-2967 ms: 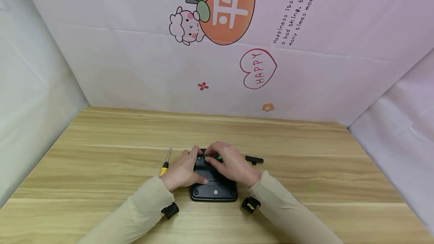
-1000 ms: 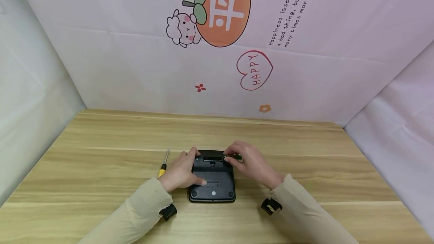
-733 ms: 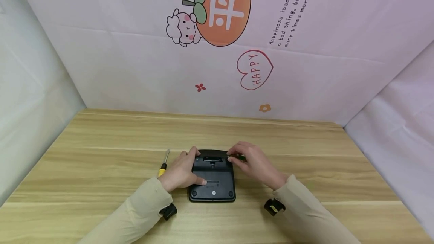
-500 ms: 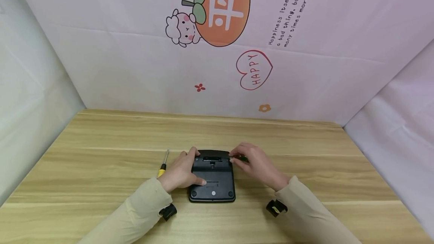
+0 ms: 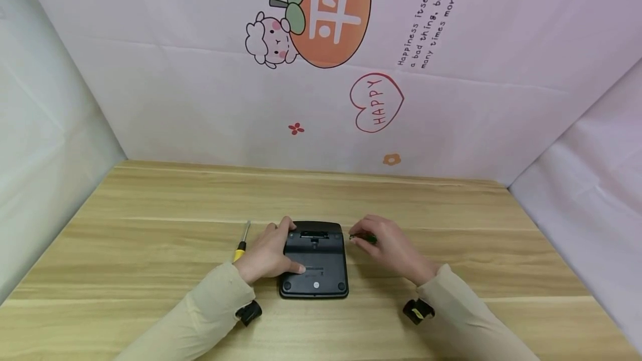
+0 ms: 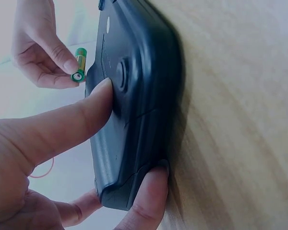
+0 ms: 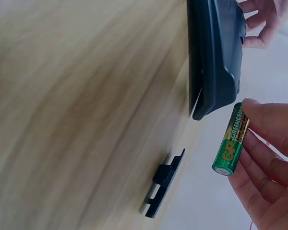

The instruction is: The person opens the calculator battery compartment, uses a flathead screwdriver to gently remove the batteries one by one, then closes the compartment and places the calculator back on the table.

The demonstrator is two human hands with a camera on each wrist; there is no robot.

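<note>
A black calculator (image 5: 326, 261) lies face down on the wooden table, its battery slot (image 5: 314, 235) uncovered near the far edge. My left hand (image 5: 266, 252) grips its left side, thumb (image 6: 98, 96) on the back and fingers around the edge. Just right of the calculator, my right hand (image 5: 391, 247) pinches a green and gold GP battery (image 7: 232, 139) between thumb and fingertips. In the right wrist view the battery is held apart from the calculator, one end pointing toward the camera.
A screwdriver (image 5: 241, 249) with a yellow and black handle lies left of the calculator, partly behind the left hand. The small black battery cover (image 7: 164, 187) rests on the table near the right hand. A white printed cloth (image 5: 200, 99) rises behind the table.
My right hand has moved right from the battery slot to beyond the calculator's right edge, carrying the battery and uncovering the slot to view. The left hand keeps its grip.
</note>
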